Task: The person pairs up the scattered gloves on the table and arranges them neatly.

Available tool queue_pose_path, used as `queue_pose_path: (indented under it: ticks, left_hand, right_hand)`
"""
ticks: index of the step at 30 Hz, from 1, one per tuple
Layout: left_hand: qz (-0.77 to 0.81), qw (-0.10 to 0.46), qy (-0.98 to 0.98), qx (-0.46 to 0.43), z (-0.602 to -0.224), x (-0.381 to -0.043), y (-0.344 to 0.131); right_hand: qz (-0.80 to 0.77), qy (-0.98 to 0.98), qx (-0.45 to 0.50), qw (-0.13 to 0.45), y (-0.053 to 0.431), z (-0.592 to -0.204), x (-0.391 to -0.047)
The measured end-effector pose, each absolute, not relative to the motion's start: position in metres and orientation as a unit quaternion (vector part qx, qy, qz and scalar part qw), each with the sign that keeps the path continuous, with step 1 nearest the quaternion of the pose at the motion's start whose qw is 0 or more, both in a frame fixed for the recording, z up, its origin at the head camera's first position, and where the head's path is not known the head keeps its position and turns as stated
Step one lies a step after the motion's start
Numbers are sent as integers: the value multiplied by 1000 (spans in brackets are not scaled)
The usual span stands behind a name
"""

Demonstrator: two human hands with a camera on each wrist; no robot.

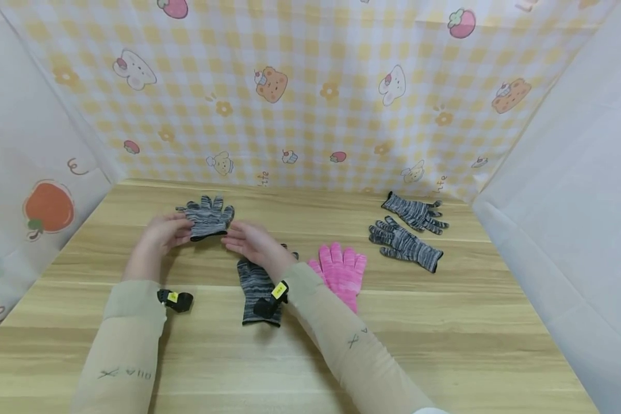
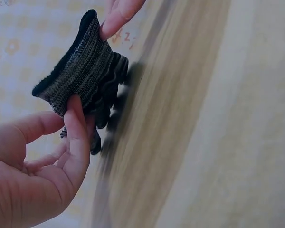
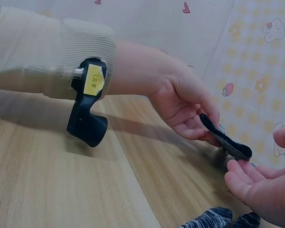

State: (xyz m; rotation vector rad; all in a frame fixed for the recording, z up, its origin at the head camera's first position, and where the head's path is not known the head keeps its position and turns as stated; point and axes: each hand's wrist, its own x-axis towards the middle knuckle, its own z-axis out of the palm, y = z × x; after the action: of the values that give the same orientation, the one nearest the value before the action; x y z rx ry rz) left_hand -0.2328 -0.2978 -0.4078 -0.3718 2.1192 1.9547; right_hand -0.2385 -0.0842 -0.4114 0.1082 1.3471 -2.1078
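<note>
A grey-and-black knitted glove [image 1: 207,219] is at the back left of the table, its black-edged cuff lifted towards me and its fingers pointing to the back. My left hand [image 1: 167,233] pinches its left side; in the left wrist view the left hand [image 2: 47,166] has fingers on both faces near the cuff. At the other side, my right hand [image 1: 253,244] touches the cuff with extended fingers. From the right wrist view, the right hand [image 3: 268,187] has its fingertips under the glove's cuff [image 3: 230,145] and its thumb apart.
Under my right forearm lie another grey glove [image 1: 259,282] and a pink glove [image 1: 341,273], both partly hidden. Two grey gloves [image 1: 406,246] lie at the right rear of the wooden table [image 1: 445,333]. Patterned cloth [image 1: 310,126] rises behind it.
</note>
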Motion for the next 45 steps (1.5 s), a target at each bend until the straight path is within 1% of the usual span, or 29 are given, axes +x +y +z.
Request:
queue_pose_path:
  ticks: [10,16,22,26,31,40,45]
  left_hand:
    - [681,96,717,-114,-402,-224,-291]
    - [685,84,715,-113,-398,-216,-285]
    - [652,85,746,-104,-397,-210,-281]
    - [637,85,760,-96,-397,-206,-281]
    - [663,75,740,-86,-396,-203,-279]
    - [769,64,628,-100,-387,-199,-274]
    - [762,73,632,-121,-384,-198,-272]
  right_hand:
    - [-811,500,61,296,-86,-415,-237]
    - [-818,488,74,294,-85,-416,-235]
    - [-820,480,78,302,-86,-413,-230]
    - [-815,486,70,308,-87,-411,-227]
    - [-802,511,39,307,-87,-410,-226]
    - [-787,540,17,297,-86,-409,-222]
    - [-782,553,4,287,-82,-408,-220]
